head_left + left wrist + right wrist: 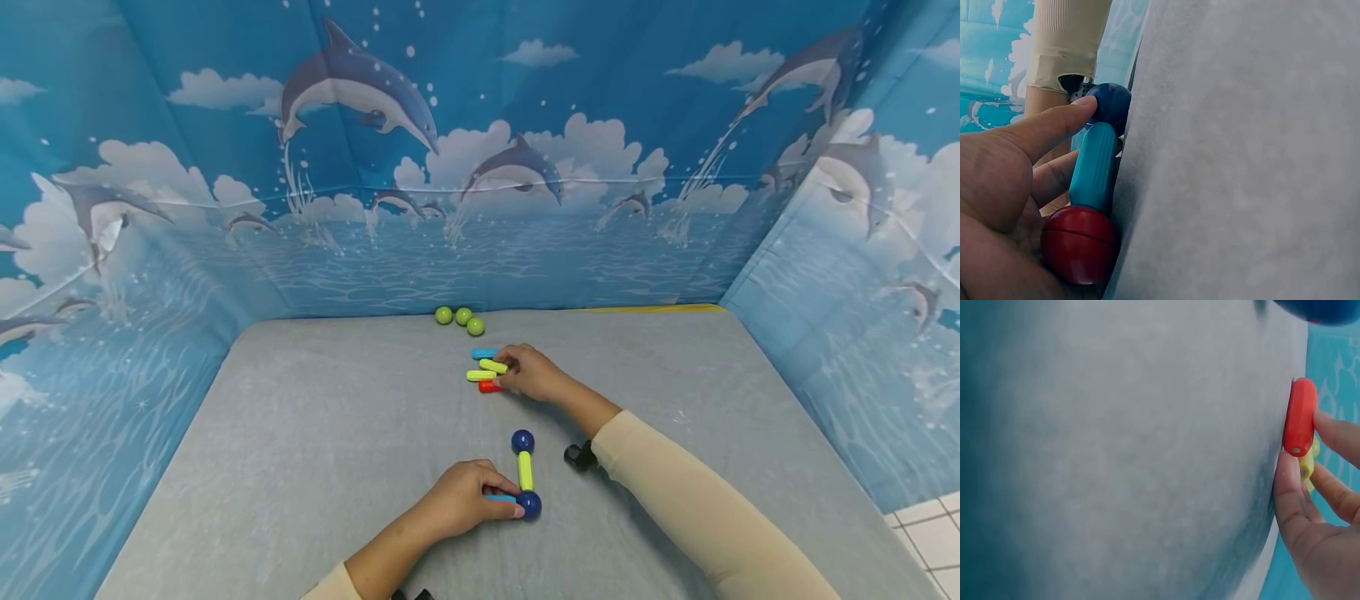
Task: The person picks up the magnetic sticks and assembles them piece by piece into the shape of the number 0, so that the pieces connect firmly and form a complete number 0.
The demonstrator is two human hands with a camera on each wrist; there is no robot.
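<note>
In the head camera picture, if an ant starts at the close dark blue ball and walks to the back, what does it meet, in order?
Near dark blue ball → yellow stick → farther dark blue ball → red stick → two more yellow sticks → light blue stick → three green balls → dolphin curtain.

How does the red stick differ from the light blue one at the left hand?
The red stick carries no ball; the light blue stick sits between a dark blue ball and a red ball. The red stick is farther away, the light blue stick nearer. Both are rods.
</note>
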